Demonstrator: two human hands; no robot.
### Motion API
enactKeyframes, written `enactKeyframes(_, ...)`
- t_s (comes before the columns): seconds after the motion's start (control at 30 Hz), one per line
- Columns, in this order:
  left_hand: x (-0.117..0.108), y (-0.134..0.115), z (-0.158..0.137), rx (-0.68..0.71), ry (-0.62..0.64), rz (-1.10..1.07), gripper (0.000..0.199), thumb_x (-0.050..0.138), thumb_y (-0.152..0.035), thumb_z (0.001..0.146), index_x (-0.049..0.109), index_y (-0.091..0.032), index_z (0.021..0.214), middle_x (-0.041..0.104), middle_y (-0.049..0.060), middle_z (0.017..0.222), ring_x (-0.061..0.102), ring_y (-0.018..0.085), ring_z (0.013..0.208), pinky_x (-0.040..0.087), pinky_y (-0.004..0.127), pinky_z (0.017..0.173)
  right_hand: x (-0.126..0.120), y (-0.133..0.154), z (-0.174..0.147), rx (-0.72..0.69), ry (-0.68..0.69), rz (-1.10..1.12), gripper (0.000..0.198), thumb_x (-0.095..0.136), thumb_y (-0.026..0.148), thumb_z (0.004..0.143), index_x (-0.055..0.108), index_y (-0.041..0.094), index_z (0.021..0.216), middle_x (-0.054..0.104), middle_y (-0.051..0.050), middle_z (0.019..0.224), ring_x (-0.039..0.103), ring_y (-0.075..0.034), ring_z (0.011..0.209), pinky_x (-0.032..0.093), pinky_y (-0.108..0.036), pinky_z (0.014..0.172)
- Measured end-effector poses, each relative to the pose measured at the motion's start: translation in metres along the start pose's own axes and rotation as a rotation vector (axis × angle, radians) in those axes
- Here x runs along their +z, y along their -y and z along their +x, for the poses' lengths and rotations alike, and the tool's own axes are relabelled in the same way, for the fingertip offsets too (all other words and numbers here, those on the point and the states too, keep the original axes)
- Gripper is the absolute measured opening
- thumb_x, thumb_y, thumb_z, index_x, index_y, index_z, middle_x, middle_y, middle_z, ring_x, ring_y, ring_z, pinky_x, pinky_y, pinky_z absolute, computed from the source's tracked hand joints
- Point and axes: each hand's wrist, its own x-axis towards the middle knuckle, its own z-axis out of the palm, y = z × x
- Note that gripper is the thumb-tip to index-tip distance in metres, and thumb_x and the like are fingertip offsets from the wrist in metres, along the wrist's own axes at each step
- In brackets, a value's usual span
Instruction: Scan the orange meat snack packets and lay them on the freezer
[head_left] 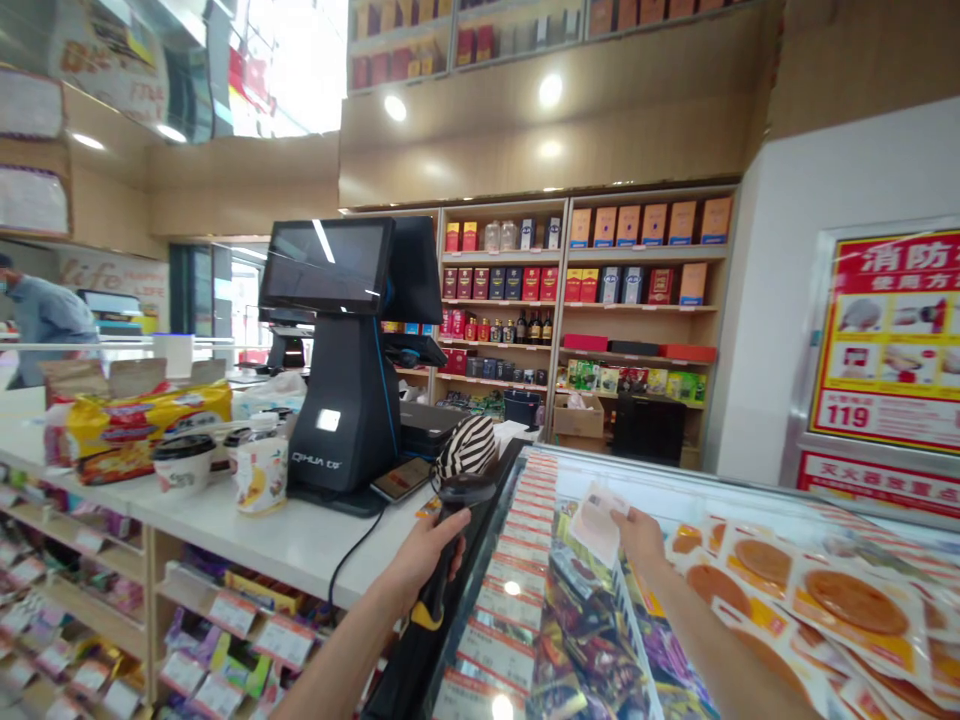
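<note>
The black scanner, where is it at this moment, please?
Near the middle of the head view, the black scanner is held in the left hand, its top just below the striped item and right of the black register.

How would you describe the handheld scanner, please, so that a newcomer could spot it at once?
Find the black POS terminal on the white counter. To its right, beside the glass-topped case, the left hand grips the handheld scanner. Its dark body with yellow accents differs from the zebra-striped item behind it.
</note>
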Motion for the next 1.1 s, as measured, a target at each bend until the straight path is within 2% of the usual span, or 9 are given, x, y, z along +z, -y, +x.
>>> enactKeyframes(0.1, -0.005, 0.002, 0.002, 0.002, -0.025, 0.024, 0.033, 0.052, -0.047, 0.064, 0.045, -0.015, 0.065, 0.045, -0.005, 0.046, 0.040, 0.006, 0.037, 0.030, 0.018, 0.037, 0.011, 0.013, -0.005, -0.145, -0.009, -0.119, 0.032, 0.036, 0.022, 0.072, 0.063, 0.010, 0.086, 0.063, -0.014, 0.084, 0.053, -0.026, 0.086, 0.036, -0.035, 0.076)
enactKeyframes(0.17, -0.012, 0.003, -0.001, -0.006, -0.036, 0.061, 0.035, 0.051, -0.048, 0.064, 0.044, -0.015, 0.059, 0.044, -0.005, 0.043, 0.040, 0.006, 0.037, 0.030, 0.018, 0.037, 0.024, 0.025, -0.013, -0.283, 0.033, -0.157, 0.033, 0.036, 0.019, 0.073, 0.062, 0.013, 0.092, 0.060, -0.011, 0.094, 0.050, -0.022, 0.092, 0.033, -0.031, 0.082)
enactKeyframes(0.4, -0.056, 0.008, -0.019, -0.055, -0.160, 0.077, 0.036, 0.058, -0.046, 0.060, 0.050, -0.014, 0.075, 0.048, -0.005, 0.048, 0.041, 0.005, 0.039, 0.032, 0.016, 0.037, 0.078, 0.062, -0.048, -0.552, 0.230, -0.249, 0.032, 0.037, 0.014, 0.074, 0.062, 0.022, 0.092, 0.061, -0.004, 0.089, 0.049, -0.017, 0.088, 0.034, -0.026, 0.080)
enactKeyframes(0.53, -0.070, 0.012, -0.024, -0.109, -0.230, 0.030, 0.041, 0.060, -0.044, 0.060, 0.051, -0.014, 0.086, 0.050, -0.004, 0.051, 0.044, 0.006, 0.041, 0.035, 0.016, 0.039, 0.091, 0.069, -0.056, -0.633, 0.342, -0.298, 0.028, 0.042, 0.010, 0.068, 0.062, 0.020, 0.085, 0.061, -0.001, 0.094, 0.049, -0.015, 0.091, 0.033, -0.023, 0.082)
enactKeyframes(0.67, -0.070, 0.016, -0.023, -0.122, -0.253, -0.012, 0.040, 0.060, -0.042, 0.060, 0.052, -0.014, 0.087, 0.050, -0.003, 0.052, 0.045, 0.006, 0.042, 0.036, 0.016, 0.039, 0.063, 0.055, -0.045, -0.625, 0.397, -0.382, 0.038, 0.043, 0.011, 0.064, 0.056, 0.017, 0.099, 0.056, -0.003, 0.107, 0.046, -0.014, 0.099, 0.030, -0.022, 0.087)
enactKeyframes(0.83, -0.052, 0.017, -0.017, -0.105, -0.218, -0.031, 0.035, 0.058, -0.041, 0.063, 0.051, -0.014, 0.084, 0.049, -0.004, 0.052, 0.044, 0.005, 0.041, 0.035, 0.016, 0.039, -0.021, 0.007, -0.023, -0.476, 0.432, -0.583, 0.052, 0.048, 0.014, 0.058, 0.050, 0.014, 0.110, 0.050, -0.012, 0.115, 0.044, -0.024, 0.104, 0.031, -0.034, 0.087)
enactKeyframes(0.93, -0.030, 0.014, -0.014, -0.104, -0.116, -0.003, 0.032, 0.056, -0.044, 0.064, 0.050, -0.014, 0.073, 0.048, -0.004, 0.050, 0.043, 0.005, 0.040, 0.033, 0.015, 0.037, -0.061, -0.021, -0.025, -0.391, 0.500, -0.701, 0.063, 0.057, 0.019, 0.050, 0.047, 0.017, 0.112, 0.047, -0.013, 0.117, 0.043, -0.029, 0.105, 0.034, -0.039, 0.082)
enactKeyframes(1.0, -0.011, 0.010, -0.014, -0.093, -0.042, 0.013, 0.031, 0.055, -0.044, 0.064, 0.049, -0.014, 0.068, 0.047, -0.004, 0.048, 0.042, 0.005, 0.039, 0.032, 0.015, 0.036, -0.073, -0.033, -0.030, -0.350, 0.531, -0.764, 0.070, 0.059, 0.021, 0.046, 0.044, 0.018, 0.114, 0.045, -0.014, 0.119, 0.042, -0.030, 0.106, 0.034, -0.041, 0.081)
enactKeyframes(1.1, 0.015, 0.004, -0.015, -0.062, 0.057, -0.010, 0.031, 0.054, -0.045, 0.066, 0.048, -0.015, 0.069, 0.048, -0.004, 0.048, 0.041, 0.005, 0.038, 0.032, 0.016, 0.037, -0.078, -0.041, -0.035, -0.331, 0.547, -0.831, 0.062, 0.055, 0.019, 0.051, 0.045, 0.019, 0.112, 0.051, -0.013, 0.111, 0.048, -0.029, 0.099, 0.034, -0.043, 0.078)
